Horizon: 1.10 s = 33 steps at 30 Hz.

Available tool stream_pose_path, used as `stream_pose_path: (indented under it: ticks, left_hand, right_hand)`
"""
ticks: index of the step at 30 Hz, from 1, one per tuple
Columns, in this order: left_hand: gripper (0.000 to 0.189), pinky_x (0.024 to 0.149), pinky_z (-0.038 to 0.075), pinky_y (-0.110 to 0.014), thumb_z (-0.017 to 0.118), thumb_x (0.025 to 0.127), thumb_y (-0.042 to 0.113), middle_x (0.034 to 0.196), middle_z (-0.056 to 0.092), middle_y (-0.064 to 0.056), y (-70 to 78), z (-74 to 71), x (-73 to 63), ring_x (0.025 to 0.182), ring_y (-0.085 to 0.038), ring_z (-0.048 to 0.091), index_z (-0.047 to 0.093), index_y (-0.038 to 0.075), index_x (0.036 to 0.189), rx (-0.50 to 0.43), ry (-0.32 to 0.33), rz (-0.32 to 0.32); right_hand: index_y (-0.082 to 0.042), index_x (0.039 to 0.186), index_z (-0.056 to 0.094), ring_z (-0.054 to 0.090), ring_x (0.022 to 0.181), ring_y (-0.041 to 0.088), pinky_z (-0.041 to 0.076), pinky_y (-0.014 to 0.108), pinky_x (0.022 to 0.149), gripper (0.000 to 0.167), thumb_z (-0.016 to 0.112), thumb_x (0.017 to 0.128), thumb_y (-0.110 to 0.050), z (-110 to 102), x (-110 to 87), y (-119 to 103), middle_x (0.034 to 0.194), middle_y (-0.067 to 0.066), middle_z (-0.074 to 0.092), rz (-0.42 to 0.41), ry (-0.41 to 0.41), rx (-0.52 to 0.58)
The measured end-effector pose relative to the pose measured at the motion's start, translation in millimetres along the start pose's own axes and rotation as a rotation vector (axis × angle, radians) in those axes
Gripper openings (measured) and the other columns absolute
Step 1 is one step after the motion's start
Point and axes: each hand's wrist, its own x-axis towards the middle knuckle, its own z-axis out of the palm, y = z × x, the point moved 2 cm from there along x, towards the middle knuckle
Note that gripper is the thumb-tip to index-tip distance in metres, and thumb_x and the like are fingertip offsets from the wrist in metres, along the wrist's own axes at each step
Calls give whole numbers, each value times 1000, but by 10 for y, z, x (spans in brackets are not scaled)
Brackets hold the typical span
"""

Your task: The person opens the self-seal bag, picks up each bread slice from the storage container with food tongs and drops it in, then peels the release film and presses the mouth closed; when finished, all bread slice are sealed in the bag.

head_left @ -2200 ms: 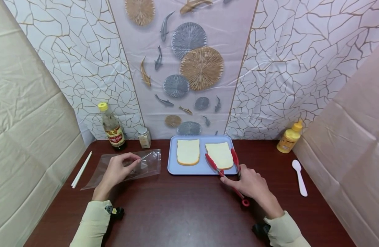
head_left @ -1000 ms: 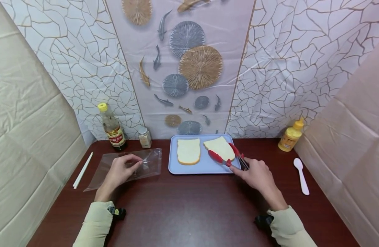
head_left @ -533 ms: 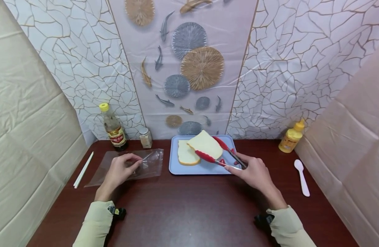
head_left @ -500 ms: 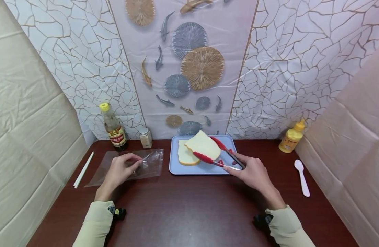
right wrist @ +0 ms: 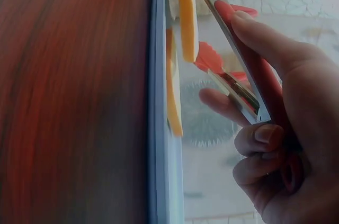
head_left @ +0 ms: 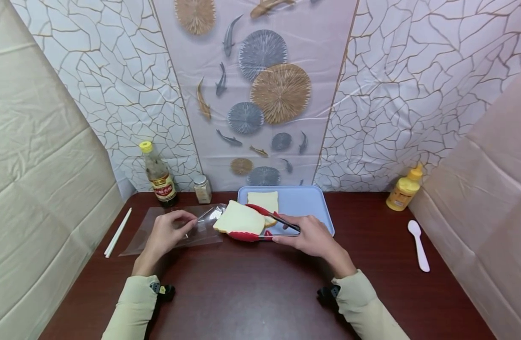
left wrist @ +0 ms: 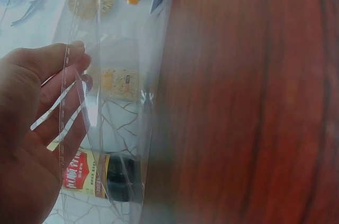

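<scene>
My left hand pinches the edge of a clear plastic bag between thumb and fingers; in the left wrist view the film stands raised off the table. Red-tipped tongs are gripped in my right hand. A slice of bread lies between the tong tips, its left corner near the bag's right end. The right wrist view shows this slice held above the tray, over a second bread slice. That second slice lies on the blue tray, partly hidden by the tongs and held slice.
Behind the bag stand a yellow-capped sauce bottle and a small seasoning jar. White chopsticks lie at the left. A yellow squeeze bottle and a white spoon are on the right. A patterned cloth backs the table.
The tongs have lifted the right bread slice off the tray and carried it left, across the other slice, towards the bag. My left hand has stayed almost still on the bag.
</scene>
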Motion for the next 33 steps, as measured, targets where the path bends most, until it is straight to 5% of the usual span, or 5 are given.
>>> stream_pose_path:
  ticks: [9,18,27,33]
  left_hand:
    - [7,68,60,-33,85,96,19,93,82,6,16,-10,2,77,-16,72,83,24,101,15,25,-14]
    - [8,79,64,-50,84,97,16,96,82,6,34,-25,6,87,-12,75,82,23,101,-2,43,-7]
    - [9,89,63,-38,80,101,21,108,82,9,-32,3,-8,101,-7,74,82,20,110,-47,-21,-3]
    - [9,94,63,-39,78,102,18,110,82,5,-65,-11,-9,108,-3,73,81,19,110,-73,-20,23]
  right_hand:
    - [-36,148,66,45,62,9,42,28,57,69,80,89,-68,115,123,-191,58,-10,51,-78,-53,20]
    - [-34,146,68,48,66,9,44,28,59,68,81,88,-68,183,165,-161,74,-6,70,-70,-82,112]
    - [-36,148,66,42,59,4,40,26,56,67,80,90,-66,351,313,-251,89,-18,71,-105,-137,165]
    - [-32,148,67,55,70,12,46,28,64,68,80,90,-67,410,389,-353,92,-8,73,-90,-118,131]
